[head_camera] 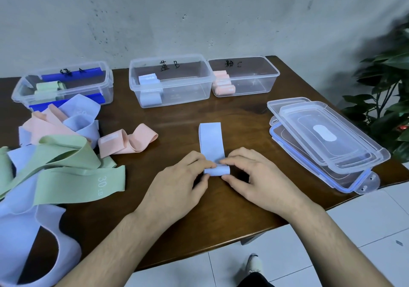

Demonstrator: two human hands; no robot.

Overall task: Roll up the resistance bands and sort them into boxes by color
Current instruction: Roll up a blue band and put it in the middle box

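Note:
A light blue band lies flat in the middle of the brown table, its near end curled into a small roll. My left hand and my right hand pinch that roll from either side with thumbs and fingertips. Three clear boxes stand at the back: the left box holds green rolls, the middle box holds light blue rolls, the right box holds pink rolls. A loose pile of bands in green, pink and light blue lies at the left, with a pink band beside it.
A stack of clear lids with blue seals rests on the table's right side near its edge. A leafy plant stands past the right edge. White floor tiles and a shoe show below the table's front edge.

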